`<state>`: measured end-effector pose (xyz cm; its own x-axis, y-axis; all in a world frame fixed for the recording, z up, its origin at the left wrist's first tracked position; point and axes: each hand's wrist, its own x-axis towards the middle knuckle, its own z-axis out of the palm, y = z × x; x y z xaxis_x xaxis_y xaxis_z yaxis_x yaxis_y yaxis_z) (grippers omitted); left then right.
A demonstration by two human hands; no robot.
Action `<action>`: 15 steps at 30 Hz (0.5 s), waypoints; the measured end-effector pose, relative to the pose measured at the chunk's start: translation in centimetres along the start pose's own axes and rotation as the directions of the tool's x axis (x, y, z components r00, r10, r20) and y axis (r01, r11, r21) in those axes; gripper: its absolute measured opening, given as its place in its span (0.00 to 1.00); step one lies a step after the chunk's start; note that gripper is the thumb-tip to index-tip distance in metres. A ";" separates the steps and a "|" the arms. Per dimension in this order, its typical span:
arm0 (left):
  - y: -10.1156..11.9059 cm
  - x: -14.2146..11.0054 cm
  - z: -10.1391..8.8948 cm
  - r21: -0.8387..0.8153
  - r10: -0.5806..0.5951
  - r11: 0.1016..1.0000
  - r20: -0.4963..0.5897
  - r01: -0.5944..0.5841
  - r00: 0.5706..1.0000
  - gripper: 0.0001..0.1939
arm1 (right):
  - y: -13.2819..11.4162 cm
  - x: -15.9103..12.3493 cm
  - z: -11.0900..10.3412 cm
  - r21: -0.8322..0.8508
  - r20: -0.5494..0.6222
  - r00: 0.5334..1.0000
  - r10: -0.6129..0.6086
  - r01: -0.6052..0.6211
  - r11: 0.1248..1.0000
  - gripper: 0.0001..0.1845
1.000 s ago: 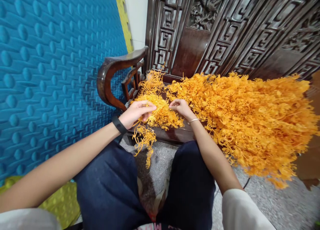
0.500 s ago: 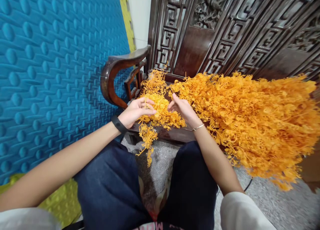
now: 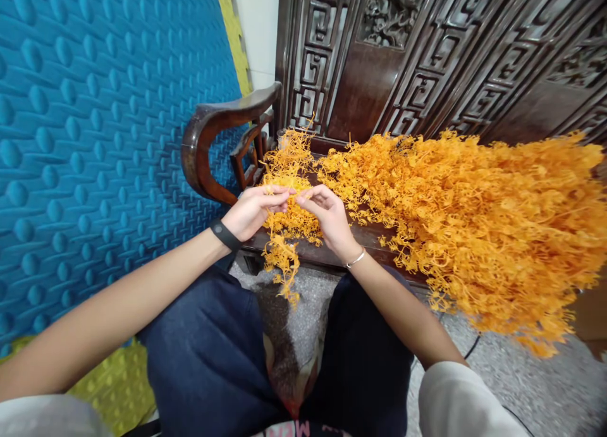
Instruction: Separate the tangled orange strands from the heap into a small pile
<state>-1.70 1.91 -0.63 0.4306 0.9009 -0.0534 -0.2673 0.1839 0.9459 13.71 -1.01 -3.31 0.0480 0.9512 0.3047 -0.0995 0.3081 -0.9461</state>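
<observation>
My left hand (image 3: 253,212), a black band at its wrist, pinches part of an orange artificial plant sprig (image 3: 282,260). One end of that curly sprig hangs below the hand, past the front edge of the seat. My right hand (image 3: 333,221), with a thin bracelet, has thumb and fingers pinched close to the left fingertips. A thin bit of the orange strand seems to run between both hands, though its exact shape is too small to make out. Beneath and behind the hands lies a small heap of loose orange sprigs (image 3: 291,152).
A large orange bunch of sprigs (image 3: 497,234) fills the right side of the dark wooden bench (image 3: 367,238). The curved armrest (image 3: 194,146) stands at left, the carved backrest (image 3: 365,89) behind. Blue foam matting (image 3: 95,140) covers the left side.
My right hand has moved left and closed its fingers, so its fingertips now meet near those of my left hand. The left hand has stayed nearly in place, holding the sprig.
</observation>
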 end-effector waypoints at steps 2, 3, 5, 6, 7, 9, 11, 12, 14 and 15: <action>0.0 0.2 0.0 -0.040 0.020 0.999 0.010 -0.020 1.000 0.05 | 0.0 0.0 0.1 0.037 -0.047 0.998 -0.029 0.030 0.999 0.07; 0.0 0.2 0.1 -0.051 0.025 0.998 0.021 -0.024 0.999 0.04 | -0.1 0.0 0.2 0.040 -0.053 0.998 -0.030 0.033 0.999 0.06; 0.0 0.2 0.2 -0.060 0.009 0.998 0.075 -0.004 0.997 0.02 | -0.2 0.0 0.2 0.014 -0.023 1.000 -0.016 0.017 1.000 0.06; 0.0 0.2 0.3 -0.056 -0.004 0.998 0.104 0.010 0.995 0.02 | -0.2 0.0 0.3 -0.005 0.006 1.000 -0.007 0.007 1.000 0.06; 0.0 0.2 0.4 -0.043 -0.017 0.999 0.119 0.022 0.993 0.03 | -0.2 -0.1 0.3 -0.022 0.039 0.999 0.002 -0.001 1.000 0.06; 0.0 0.1 0.6 0.014 -0.040 0.999 0.100 0.039 0.994 0.06 | -0.2 -0.1 0.3 -0.039 0.100 0.995 0.012 -0.008 0.999 0.06; -0.1 0.0 0.8 0.083 -0.052 0.995 0.030 0.049 0.998 0.12 | -0.1 -0.1 0.3 -0.039 0.128 0.992 0.020 -0.015 0.999 0.07; -0.1 0.0 0.9 0.117 -0.058 0.991 -0.002 0.058 0.998 0.15 | 0.0 -0.1 0.3 -0.039 0.125 0.992 0.027 -0.022 0.999 0.08; -0.1 0.0 0.9 0.179 -0.048 0.982 -0.046 0.055 0.998 0.18 | 0.2 0.1 0.2 -0.046 0.094 0.995 0.044 -0.040 0.998 0.10; -0.1 0.0 0.9 0.205 -0.031 0.978 -0.065 0.044 0.997 0.17 | 0.3 0.1 0.1 -0.052 0.077 0.996 0.051 -0.047 0.998 0.10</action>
<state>-0.85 1.54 -0.48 0.3816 0.9186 -0.1032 -0.0663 0.1386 0.9881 13.61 -0.82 -3.53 -0.0336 0.9641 0.2635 -0.0499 0.2617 -0.9639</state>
